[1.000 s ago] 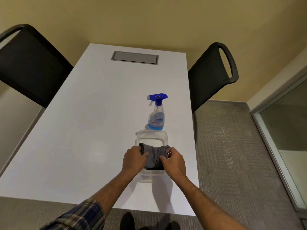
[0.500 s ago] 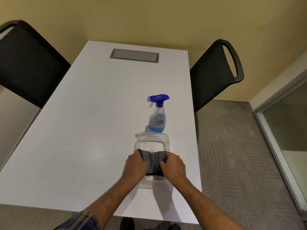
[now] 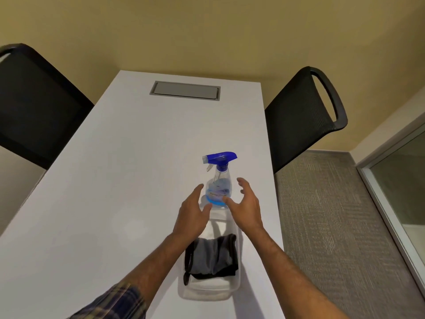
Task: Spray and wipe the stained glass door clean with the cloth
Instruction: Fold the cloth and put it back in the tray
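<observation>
Upright spray bottle (image 3: 219, 183), nozzle pointing left, between spread-fingered, empty left hand (image 3: 192, 215) and right hand (image 3: 246, 204).

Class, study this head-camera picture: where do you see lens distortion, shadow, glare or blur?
Head view: wide-angle bending splays the two chairs outward; soft shadows fall on the table beside the tub and forearms; the glass door at right shows a dull reflection; both hands look slightly soft, the spray bottle sharper.
</observation>
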{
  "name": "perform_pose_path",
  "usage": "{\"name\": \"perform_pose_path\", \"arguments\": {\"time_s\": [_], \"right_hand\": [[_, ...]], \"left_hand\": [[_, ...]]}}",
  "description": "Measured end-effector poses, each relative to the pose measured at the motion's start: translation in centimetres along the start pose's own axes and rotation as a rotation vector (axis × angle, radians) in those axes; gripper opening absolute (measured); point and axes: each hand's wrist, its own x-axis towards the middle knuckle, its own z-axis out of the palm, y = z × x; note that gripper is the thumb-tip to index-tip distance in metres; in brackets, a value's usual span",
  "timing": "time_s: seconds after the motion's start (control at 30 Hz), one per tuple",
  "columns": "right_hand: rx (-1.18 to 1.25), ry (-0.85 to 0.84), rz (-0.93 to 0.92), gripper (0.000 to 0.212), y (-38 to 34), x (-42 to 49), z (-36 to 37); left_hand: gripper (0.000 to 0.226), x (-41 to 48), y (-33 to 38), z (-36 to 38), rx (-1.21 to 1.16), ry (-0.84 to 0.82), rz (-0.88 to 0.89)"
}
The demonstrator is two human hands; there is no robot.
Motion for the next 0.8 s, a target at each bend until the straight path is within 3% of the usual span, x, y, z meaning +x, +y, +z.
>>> {"name": "perform_pose_path", "arguments": {"time_s": [0.2, 0.43, 0.63, 0.8], "right_hand": [[0.101, -0.123, -0.044, 0.071, 0.6, 3.9, 1.9], [0.13, -0.116, -0.086, 0.042, 0.1, 4.3, 1.9], [0.111, -0.15, -0.189, 0.047, -5.0, 1.9, -2.8], [0.042, -0.153, -0.242, 0.05, -9.0, -1.6, -5.9]], "left_hand": [[0.064, 3.7, 0.5, 2.0, -0.108, -0.097, 0.024], [0.057, 4.3, 0.0, 2.5, -0.118, -0.048, 0.046], [0.063, 2.3, 2.8, -1.1, -0.18, 0.024, 0.251], [0.058, -0.6, 5.5, -4.4, -0.213, 0.042, 0.292]]}}
